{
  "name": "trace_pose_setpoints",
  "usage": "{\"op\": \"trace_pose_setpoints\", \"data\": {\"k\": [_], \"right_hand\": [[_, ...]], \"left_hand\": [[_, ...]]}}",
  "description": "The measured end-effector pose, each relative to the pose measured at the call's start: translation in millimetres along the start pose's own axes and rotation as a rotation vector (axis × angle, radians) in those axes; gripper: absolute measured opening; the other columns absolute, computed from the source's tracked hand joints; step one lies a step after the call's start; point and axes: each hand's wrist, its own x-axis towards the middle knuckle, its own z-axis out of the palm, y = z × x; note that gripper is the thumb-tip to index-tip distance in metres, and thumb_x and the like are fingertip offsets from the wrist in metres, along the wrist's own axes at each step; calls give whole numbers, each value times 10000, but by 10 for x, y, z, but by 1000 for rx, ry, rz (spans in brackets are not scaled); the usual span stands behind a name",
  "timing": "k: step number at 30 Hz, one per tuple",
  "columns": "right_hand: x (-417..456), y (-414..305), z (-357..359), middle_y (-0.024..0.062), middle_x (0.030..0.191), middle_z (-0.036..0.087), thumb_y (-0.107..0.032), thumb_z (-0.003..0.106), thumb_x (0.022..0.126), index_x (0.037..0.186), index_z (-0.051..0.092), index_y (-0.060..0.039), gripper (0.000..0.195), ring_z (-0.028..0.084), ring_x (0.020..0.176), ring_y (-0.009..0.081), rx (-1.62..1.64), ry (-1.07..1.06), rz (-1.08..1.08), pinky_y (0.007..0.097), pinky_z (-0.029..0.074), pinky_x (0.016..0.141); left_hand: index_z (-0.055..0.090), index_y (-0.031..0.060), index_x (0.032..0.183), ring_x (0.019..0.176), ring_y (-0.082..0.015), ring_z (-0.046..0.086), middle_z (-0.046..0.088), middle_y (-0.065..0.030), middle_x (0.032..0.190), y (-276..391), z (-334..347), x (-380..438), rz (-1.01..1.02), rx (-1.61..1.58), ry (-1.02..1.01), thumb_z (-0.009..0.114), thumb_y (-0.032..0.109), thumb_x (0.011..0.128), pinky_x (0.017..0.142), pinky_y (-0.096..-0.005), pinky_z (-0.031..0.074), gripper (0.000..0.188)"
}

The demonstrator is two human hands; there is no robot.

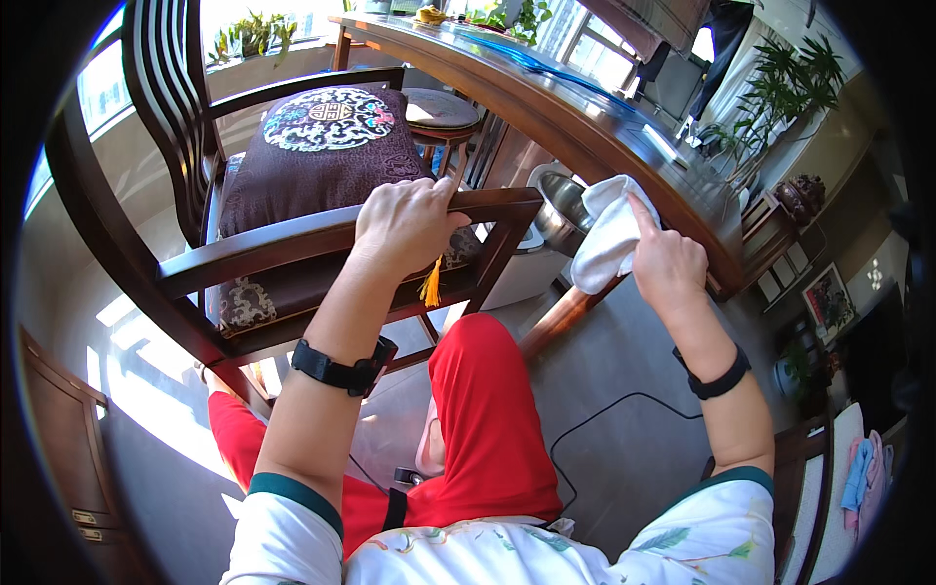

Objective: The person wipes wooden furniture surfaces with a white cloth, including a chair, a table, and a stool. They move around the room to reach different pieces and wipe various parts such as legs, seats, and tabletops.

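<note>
My left hand (409,223) grips the front end of the armrest (263,252) of a dark wooden armchair. Below my fingers hangs a yellow tassel (431,285). A dark purple cushion (307,175) with a round embroidered pattern stands tilted on the chair's seat. My right hand (669,263) holds a white cloth (613,234) near the table's leg (567,318), its index finger stretched along the cloth. The cloth hangs beside the edge of the wooden table (570,131); whether it touches the wood cannot be told.
A metal pot (563,208) is under the table, beside the cloth. Farther back stands a round padded stool (440,110). Blue strips (541,67) lie on the tabletop. A black cable (607,398) runs over the floor near my knee. A wooden cabinet (62,431) is at the left.
</note>
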Motion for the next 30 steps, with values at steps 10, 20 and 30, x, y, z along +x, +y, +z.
{"op": "trace_pose_setpoints", "data": {"k": [10, 20, 30], "right_hand": [[-805, 576, 191, 196, 701, 681, -134, 577, 853, 1479, 423, -238, 654, 688, 657, 382, 129, 117, 78, 480, 546, 609], [-1341, 1039, 621, 212, 902, 717, -88, 520, 854, 1401, 507, -65, 548, 709, 789, 373, 449, 205, 255, 448, 557, 739], [-791, 810, 877, 199, 1218, 597, -1, 573, 838, 1360, 494, 33, 529, 624, 1093, 309, 1244, 1014, 33, 369, 471, 965]], "left_hand": [[643, 109, 1046, 923, -274, 684, 702, -86, 944, 87, -112, 7, -50, 65, -56, 595, 449, 922, 779, -410, 530, 366], [632, 144, 1119, 908, -317, 686, 712, -104, 977, 89, -95, -15, -63, 148, -33, 605, 458, 914, 774, -431, 531, 376], [618, 135, 1155, 931, -320, 680, 710, -106, 1012, 97, -86, -18, -19, 181, -16, 605, 407, 925, 777, -425, 522, 357]]}}
